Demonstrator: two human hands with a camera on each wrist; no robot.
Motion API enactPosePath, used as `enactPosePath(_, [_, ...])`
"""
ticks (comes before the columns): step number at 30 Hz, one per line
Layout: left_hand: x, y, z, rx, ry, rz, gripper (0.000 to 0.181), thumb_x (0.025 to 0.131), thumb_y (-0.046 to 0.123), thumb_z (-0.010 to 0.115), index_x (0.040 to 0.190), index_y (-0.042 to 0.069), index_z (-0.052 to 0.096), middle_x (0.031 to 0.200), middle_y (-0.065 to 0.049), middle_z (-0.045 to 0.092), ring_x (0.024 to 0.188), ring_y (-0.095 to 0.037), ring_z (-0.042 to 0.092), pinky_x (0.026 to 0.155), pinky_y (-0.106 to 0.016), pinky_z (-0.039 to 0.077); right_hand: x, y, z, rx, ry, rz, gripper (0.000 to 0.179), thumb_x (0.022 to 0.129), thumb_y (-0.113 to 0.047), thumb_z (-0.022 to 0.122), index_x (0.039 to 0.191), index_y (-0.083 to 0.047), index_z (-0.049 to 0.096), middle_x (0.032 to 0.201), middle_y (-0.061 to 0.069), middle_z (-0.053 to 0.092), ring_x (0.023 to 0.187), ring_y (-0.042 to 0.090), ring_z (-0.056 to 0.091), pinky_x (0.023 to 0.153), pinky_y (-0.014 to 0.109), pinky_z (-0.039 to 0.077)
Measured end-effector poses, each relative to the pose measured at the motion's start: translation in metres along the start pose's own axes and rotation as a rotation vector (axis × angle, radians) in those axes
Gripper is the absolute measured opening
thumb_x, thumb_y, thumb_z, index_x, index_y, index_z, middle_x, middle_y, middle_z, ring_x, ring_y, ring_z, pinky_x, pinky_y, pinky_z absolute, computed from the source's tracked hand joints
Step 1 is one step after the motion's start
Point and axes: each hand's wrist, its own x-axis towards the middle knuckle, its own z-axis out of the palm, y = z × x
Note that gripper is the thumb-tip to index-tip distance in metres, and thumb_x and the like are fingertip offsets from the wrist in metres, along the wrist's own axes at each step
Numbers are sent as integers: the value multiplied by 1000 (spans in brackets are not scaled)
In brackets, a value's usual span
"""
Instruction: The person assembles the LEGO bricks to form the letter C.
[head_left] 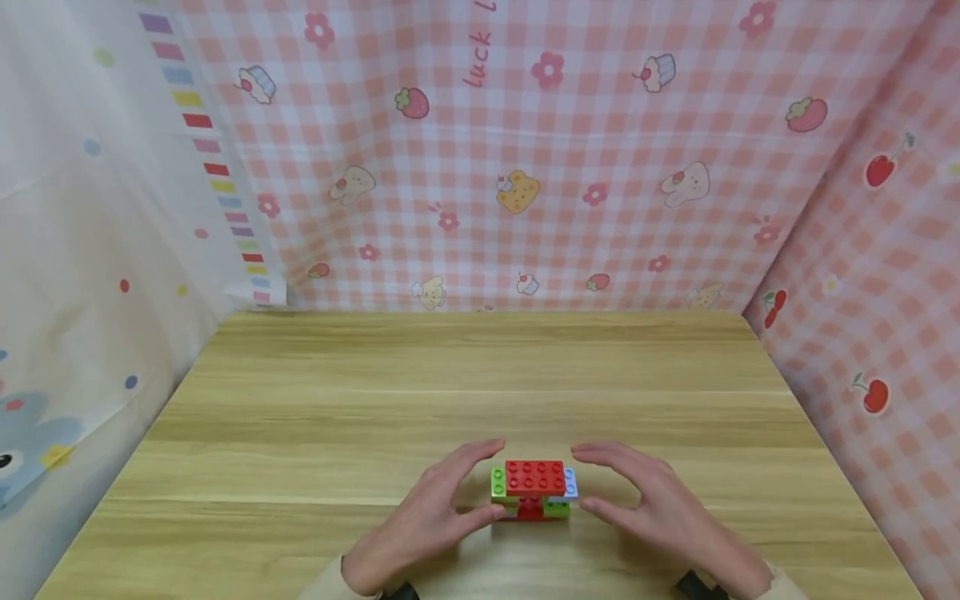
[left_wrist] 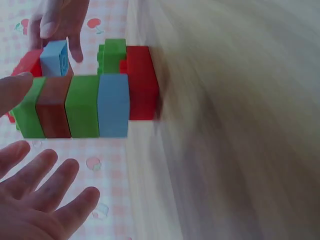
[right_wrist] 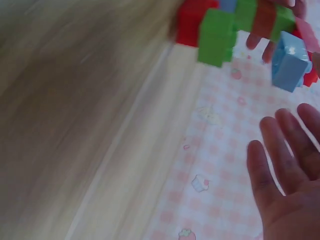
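Observation:
A small structure of toy building bricks stands on the table in the head view, with a red brick (head_left: 534, 477) across its top. From the left wrist, its column shows a blue brick (left_wrist: 113, 105), a green brick (left_wrist: 83, 107), a reddish-brown brick (left_wrist: 54, 108) and another green brick above a red base brick (left_wrist: 143, 85). Opposite, a light blue brick (right_wrist: 290, 62) hangs below the top, with a gap over a low green brick (right_wrist: 216, 39). My left hand (head_left: 431, 508) curves around the left side, thumb tip overlapping the bricks. My right hand (head_left: 663, 504) stands spread just off the right side.
The wooden table (head_left: 480, 367) reaches back to a pink checked cloth (head_left: 465, 167). A white patterned cloth (head_left: 90, 208) hangs at the left, and a cherry-print cloth (head_left: 862, 275) at the right. Dark bands show at both wrists.

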Motion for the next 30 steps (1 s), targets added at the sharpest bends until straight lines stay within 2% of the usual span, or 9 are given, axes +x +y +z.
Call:
enactPosePath(3, [-4, -4, -3, 20, 5, -12, 66, 92, 24, 81, 150, 15, 51, 152, 2, 53, 140, -22, 50, 112, -54, 44, -2, 2, -2, -54, 4, -58, 53, 86, -22, 87, 134, -19, 66, 132, -1, 68, 116, 19, 67, 98, 23, 53])
enactPosePath(6, [-5, -7, -5, 0, 9, 15, 57, 92, 19, 81, 142, 11, 56, 144, 0, 58, 130, -21, 57, 107, -47, 50, -3, 4, -1, -51, -9, -83, 50, 88, -24, 85, 134, -18, 66, 132, 0, 68, 117, 19, 67, 100, 19, 49])
enactPosePath(8, [-5, -8, -5, -22, 8, 37, 50, 93, 17, 80, 138, 9, 59, 137, 0, 60, 122, -19, 62, 102, -41, 54, -2, 4, 0, -36, -15, -92, 49, 88, -22, 85, 133, -15, 67, 131, 1, 69, 115, 20, 68, 100, 19, 50])
enactPosePath(11, [-3, -7, -4, -64, -3, 49, 43, 94, 15, 77, 133, 10, 60, 131, 0, 62, 115, -17, 65, 98, -33, 56, -2, 3, 4, 6, -29, -63, 48, 86, -14, 85, 131, -15, 68, 128, -1, 71, 113, 18, 69, 96, 24, 54])
enactPosePath(17, [-2, -6, -2, -82, -20, 19, 37, 97, 17, 74, 132, 12, 61, 128, 2, 65, 115, -14, 65, 101, -35, 54, 1, -2, 8, 89, -53, 94, 40, 88, -10, 83, 125, -17, 71, 121, -5, 73, 109, 14, 70, 89, 36, 60])
enactPosePath(22, [-1, -6, -1, -87, -1, -8, 36, 98, 16, 72, 132, 14, 60, 126, 3, 66, 115, -15, 64, 101, -38, 54, 6, -5, 8, 144, -101, 242, 31, 95, -22, 78, 125, -15, 72, 120, -6, 74, 109, 13, 69, 91, 38, 59])
enactPosePath(30, [7, -11, -2, -155, 61, -30, 38, 101, 17, 69, 136, 7, 57, 119, 0, 69, 108, -15, 67, 98, -37, 56, 21, 0, 9, 292, -148, 435, 37, 100, -36, 70, 130, -14, 70, 125, -2, 72, 115, 19, 67, 101, 53, 53])
